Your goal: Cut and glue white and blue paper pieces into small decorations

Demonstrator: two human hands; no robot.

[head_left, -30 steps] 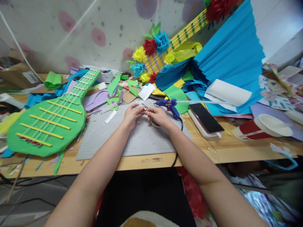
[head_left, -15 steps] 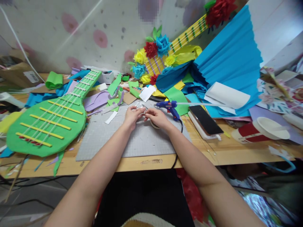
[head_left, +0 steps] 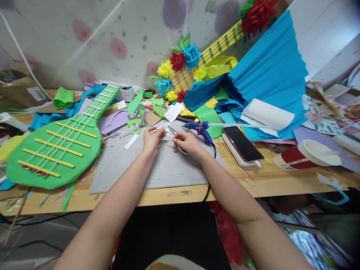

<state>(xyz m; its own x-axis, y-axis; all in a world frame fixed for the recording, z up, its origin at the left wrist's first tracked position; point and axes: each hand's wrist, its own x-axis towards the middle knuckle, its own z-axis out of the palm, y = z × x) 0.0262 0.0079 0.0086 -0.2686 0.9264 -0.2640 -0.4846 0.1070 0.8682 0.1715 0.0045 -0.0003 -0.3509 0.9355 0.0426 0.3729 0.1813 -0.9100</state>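
The piece in hand looks barely begun or only a small detail. Over the grey mat (head_left: 120,170), the left hand (head_left: 152,140) and right hand (head_left: 185,142) are apart from each other. The left has its fingers curled at a small white scrap (head_left: 153,130); I cannot tell whether they grip it. The right's thumb and forefinger come close together, but whether anything sits between them is too small to tell. A metal blade (head_left: 171,129) shows between the hands, its grip hidden, and a white strip (head_left: 131,141) lies flat on the mat to the left, seemingly unused. The glue gun (head_left: 200,128) rests just beyond the right hand, with no one holding it. Around this, larger pieces look well advanced: the green lute (head_left: 60,144) at left has its bars and strings on, and the yellow guitar (head_left: 222,44) leaning at the back carries strings and paper roses (head_left: 192,55). What is left for the white scrap, the pictures do not show.
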